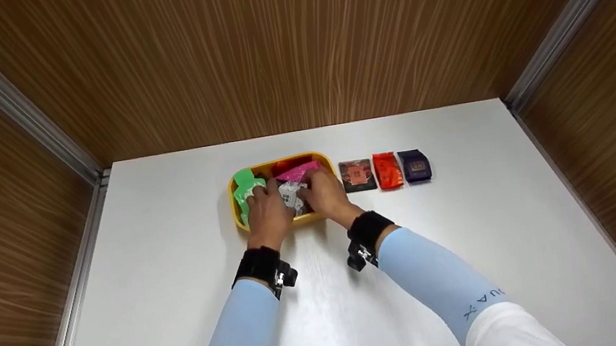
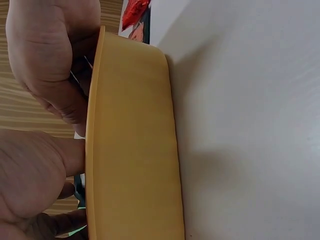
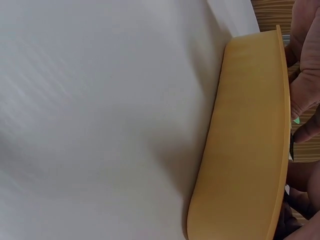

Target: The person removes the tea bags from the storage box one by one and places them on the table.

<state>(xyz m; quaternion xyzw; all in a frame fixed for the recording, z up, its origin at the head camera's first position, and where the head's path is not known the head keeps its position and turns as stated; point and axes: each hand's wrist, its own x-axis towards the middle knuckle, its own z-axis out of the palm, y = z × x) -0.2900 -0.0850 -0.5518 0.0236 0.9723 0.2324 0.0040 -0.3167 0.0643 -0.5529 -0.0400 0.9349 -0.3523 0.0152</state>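
Observation:
A yellow plastic tub (image 1: 234,212) with small packets inside stands on the white table. Both hands reach over its near rim. My left hand (image 1: 270,217) has its fingers down among the packets, between a green packet (image 1: 243,180) at the left and a grey-white packet (image 1: 290,193) in the middle. At the tub's right side, my right hand (image 1: 327,193) has its fingers by a pink packet (image 1: 297,172) and its thumb near the grey-white one. In both wrist views the tub's wall (image 2: 135,140) hides the fingertips, so any grip is unclear.
Right of the tub lie a dark square packet with an orange label (image 1: 357,175), a red packet (image 1: 388,171) and a dark purple packet (image 1: 415,166) in a row. Wood-grain panels (image 1: 292,50) enclose the white table (image 1: 178,273) at the back and sides.

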